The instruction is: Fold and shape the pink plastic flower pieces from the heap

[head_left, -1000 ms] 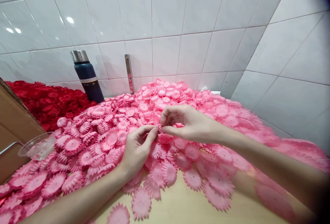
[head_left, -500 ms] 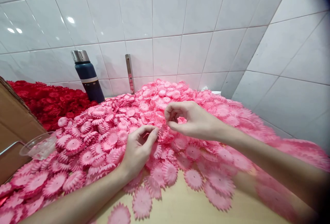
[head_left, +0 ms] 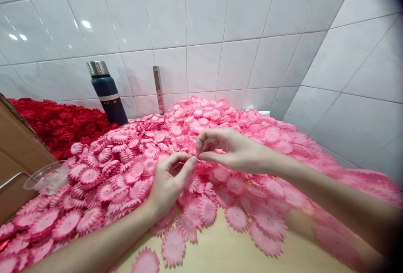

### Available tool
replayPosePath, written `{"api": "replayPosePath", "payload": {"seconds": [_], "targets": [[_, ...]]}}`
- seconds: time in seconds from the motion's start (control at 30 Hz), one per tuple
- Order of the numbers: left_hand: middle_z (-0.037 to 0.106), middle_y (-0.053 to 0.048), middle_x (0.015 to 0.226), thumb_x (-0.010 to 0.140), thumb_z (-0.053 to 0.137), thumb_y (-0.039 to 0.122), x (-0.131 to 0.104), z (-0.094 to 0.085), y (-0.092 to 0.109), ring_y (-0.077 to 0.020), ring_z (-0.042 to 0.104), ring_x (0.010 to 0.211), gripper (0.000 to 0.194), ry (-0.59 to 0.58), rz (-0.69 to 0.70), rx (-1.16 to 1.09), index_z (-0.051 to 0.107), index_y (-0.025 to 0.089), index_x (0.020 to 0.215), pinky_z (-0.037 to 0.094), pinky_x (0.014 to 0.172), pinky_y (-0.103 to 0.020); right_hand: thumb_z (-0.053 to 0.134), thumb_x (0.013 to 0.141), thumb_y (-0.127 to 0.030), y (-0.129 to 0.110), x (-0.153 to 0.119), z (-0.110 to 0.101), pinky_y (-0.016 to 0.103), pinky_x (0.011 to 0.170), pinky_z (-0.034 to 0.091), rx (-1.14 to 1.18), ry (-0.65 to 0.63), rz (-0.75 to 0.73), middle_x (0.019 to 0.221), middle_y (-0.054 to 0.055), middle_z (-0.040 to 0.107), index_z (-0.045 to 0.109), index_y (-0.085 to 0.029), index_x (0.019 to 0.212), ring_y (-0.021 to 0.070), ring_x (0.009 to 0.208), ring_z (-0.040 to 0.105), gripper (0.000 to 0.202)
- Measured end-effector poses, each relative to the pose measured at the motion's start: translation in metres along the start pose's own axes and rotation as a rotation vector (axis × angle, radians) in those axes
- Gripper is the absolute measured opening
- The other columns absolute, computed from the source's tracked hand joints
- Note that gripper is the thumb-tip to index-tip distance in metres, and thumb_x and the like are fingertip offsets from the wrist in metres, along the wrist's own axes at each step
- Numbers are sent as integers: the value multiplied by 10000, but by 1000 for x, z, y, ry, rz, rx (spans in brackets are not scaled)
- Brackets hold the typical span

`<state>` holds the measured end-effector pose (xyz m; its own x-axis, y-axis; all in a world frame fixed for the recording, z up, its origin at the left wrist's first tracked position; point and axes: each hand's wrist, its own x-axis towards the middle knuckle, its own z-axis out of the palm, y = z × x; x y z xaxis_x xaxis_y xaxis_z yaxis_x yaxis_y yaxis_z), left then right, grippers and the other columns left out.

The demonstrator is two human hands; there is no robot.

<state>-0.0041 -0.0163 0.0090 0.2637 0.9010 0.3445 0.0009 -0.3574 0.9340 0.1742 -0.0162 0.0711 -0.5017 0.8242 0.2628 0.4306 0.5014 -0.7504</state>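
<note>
My left hand (head_left: pixel 171 180) is closed in a pinch, thumb against forefinger, over the heap of pink scalloped discs (head_left: pixel 138 168). Its fingertips meet those of my right hand (head_left: pixel 220 149), which comes in from the right with curled fingers and the thumb stretched toward the same spot. Whatever lies between the fingertips of either hand is too small to make out. Loose pink discs (head_left: pixel 174 247) lie on the pale tabletop (head_left: pixel 217 250) below my hands.
A dark blue bottle (head_left: pixel 110 97) stands behind the heap, beside a pile of red discs (head_left: pixel 66 126). At the left are a clear plastic dish (head_left: pixel 47 178) and a cardboard box (head_left: pixel 19 151). A metal strip (head_left: pixel 158 90) leans at the tiled wall (head_left: pixel 201 13).
My right hand has moved slightly left and down, and its fingertips now meet those of my left hand. My left hand has barely shifted.
</note>
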Motion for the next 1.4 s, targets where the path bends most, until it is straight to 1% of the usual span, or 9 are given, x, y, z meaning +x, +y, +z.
{"api": "replayPosePath", "payload": {"seconds": [0.13, 0.23, 0.37, 0.5, 0.67, 0.8, 0.9, 1.07, 1.4], "targets": [[656, -25, 802, 805, 619, 280, 1, 0, -1, -132, 588, 759, 142, -20, -21, -4, 646, 142, 821, 471, 711, -225, 514, 820, -124, -3, -2, -1, 285, 723, 500, -14, -84, 7, 888, 32, 633, 541, -176, 886, 146, 822, 612, 88], [640, -25, 804, 811, 610, 276, 1, 0, -3, -135, 580, 764, 136, -30, -9, 11, 634, 142, 823, 466, 712, -229, 501, 831, -124, -5, -3, 0, 288, 695, 497, -50, -100, 24, 886, 29, 642, 533, -183, 907, 149, 808, 615, 101], [643, -25, 804, 816, 604, 269, 1, 0, -5, -137, 579, 764, 132, -18, -1, 22, 638, 144, 841, 463, 705, -229, 528, 807, -122, -6, -3, 0, 290, 679, 500, -67, -64, 45, 869, 35, 647, 531, -178, 891, 152, 783, 617, 101], [653, -23, 777, 812, 609, 274, 2, 0, -5, -134, 582, 738, 143, -3, -3, 48, 657, 142, 837, 462, 683, -222, 554, 779, -107, -4, -2, 0, 283, 701, 512, -40, -7, 27, 882, 40, 633, 530, -171, 867, 147, 802, 616, 111], [672, -20, 780, 801, 623, 268, 1, 0, -4, -134, 594, 739, 137, 3, 5, 65, 676, 147, 836, 469, 681, -219, 553, 779, -92, -1, -1, 1, 298, 699, 523, 6, -34, 29, 856, 42, 646, 529, -167, 877, 153, 781, 634, 125], [691, -23, 801, 799, 626, 267, 1, 0, -4, -135, 608, 743, 151, -2, -5, 66, 694, 151, 867, 479, 687, -222, 551, 772, -77, -2, 0, 2, 299, 691, 523, 5, -29, 23, 838, 41, 649, 533, -165, 859, 154, 767, 636, 125], [702, -26, 804, 797, 630, 268, 1, 0, -3, -137, 618, 743, 161, -1, -6, 74, 704, 152, 879, 485, 688, -224, 559, 767, -83, -2, 0, 2, 296, 678, 520, 5, -18, 31, 828, 41, 652, 535, -165, 852, 156, 757, 637, 121], [719, -41, 828, 787, 640, 261, 1, 0, -3, -144, 633, 755, 159, 9, -12, 73, 712, 143, 867, 493, 696, -226, 563, 777, -105, 0, 0, 1, 291, 692, 521, 26, -46, 40, 841, 43, 663, 545, -166, 864, 158, 776, 645, 108], [724, -48, 820, 776, 648, 263, 1, 1, -2, -152, 632, 738, 155, 10, -17, 67, 719, 141, 841, 491, 680, -234, 569, 776, -120, 0, -1, 0, 284, 688, 513, 22, -50, 45, 833, 39, 664, 556, -165, 875, 155, 773, 644, 110]]}}
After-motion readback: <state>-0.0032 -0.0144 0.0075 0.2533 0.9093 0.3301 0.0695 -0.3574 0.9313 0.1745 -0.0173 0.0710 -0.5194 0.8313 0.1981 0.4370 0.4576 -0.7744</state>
